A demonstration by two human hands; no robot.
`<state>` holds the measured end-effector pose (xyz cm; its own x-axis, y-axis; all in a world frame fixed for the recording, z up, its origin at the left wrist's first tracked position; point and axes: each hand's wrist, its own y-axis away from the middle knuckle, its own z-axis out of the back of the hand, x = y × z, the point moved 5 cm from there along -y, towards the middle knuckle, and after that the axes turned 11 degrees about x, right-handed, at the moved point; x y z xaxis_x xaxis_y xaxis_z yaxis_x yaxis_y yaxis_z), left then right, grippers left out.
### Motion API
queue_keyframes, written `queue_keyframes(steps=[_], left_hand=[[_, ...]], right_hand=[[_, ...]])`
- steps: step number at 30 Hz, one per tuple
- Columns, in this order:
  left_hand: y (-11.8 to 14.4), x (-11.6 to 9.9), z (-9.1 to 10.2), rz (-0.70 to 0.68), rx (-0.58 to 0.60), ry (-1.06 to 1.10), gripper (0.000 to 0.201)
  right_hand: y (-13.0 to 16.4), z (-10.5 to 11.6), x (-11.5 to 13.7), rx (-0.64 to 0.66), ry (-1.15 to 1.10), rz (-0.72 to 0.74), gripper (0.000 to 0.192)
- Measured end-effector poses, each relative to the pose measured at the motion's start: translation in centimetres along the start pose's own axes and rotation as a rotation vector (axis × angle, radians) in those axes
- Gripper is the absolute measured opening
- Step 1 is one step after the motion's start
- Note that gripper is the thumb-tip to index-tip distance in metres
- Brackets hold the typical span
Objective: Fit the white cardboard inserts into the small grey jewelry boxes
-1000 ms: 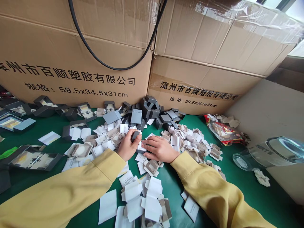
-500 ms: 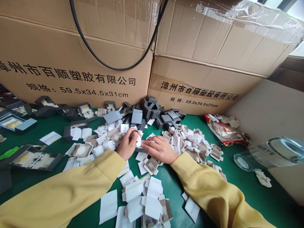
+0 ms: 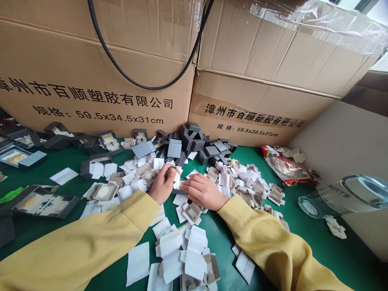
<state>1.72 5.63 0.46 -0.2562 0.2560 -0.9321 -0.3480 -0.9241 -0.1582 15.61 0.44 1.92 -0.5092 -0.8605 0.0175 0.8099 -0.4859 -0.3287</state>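
Note:
My left hand [image 3: 163, 185] is wrapped round a small dark grey box [image 3: 171, 168], thumb on its near side. A white piece [image 3: 177, 180] shows at the box's right side, between my hands. My right hand [image 3: 206, 191] lies palm down with its fingers together, the tips at the white piece and a dark edge below it; its thumb is hidden. Around both hands lie many folded white card inserts [image 3: 135, 178], some with grey-brown undersides. Just in front is another heap of white card pieces [image 3: 182, 250].
Large cardboard cartons [image 3: 127, 72] wall off the back, with a black cable [image 3: 151, 87] hanging before them. Closed dark boxes [image 3: 194, 139] are piled against them; open ones [image 3: 45, 202] lie left. A red food packet [image 3: 285, 165] and a clear bottle [image 3: 342, 198] are right on the green table [image 3: 115, 270].
Both hands stay in nearly the same place. The fingertips of my right hand have shifted very slightly at the white piece; the surrounding boxes and cards have not moved.

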Motion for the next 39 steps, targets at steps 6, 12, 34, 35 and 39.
queue_keyframes(steps=[6, 12, 34, 35, 39], left_hand=[[0.0, -0.1, 0.1, -0.018, -0.014, -0.005, 0.035], [-0.1, 0.1, 0.1, -0.033, -0.01, -0.019, 0.033], [0.0, 0.0, 0.0, -0.067, -0.008, -0.053, 0.032], [0.1, 0.0, 0.0, -0.075, -0.009, -0.054, 0.031], [0.2, -0.2, -0.2, -0.107, 0.027, -0.063, 0.03]], right_hand=[[0.1, -0.2, -0.3, -0.026, -0.021, -0.005, 0.024], [-0.1, 0.1, -0.2, -0.009, -0.106, 0.006, 0.028], [-0.3, 0.3, -0.1, -0.012, -0.195, -0.014, 0.027], [-0.3, 0.5, -0.1, -0.008, -0.227, -0.011, 0.028], [-0.2, 0.9, -0.3, -0.055, -0.321, -0.045, 0.026]])
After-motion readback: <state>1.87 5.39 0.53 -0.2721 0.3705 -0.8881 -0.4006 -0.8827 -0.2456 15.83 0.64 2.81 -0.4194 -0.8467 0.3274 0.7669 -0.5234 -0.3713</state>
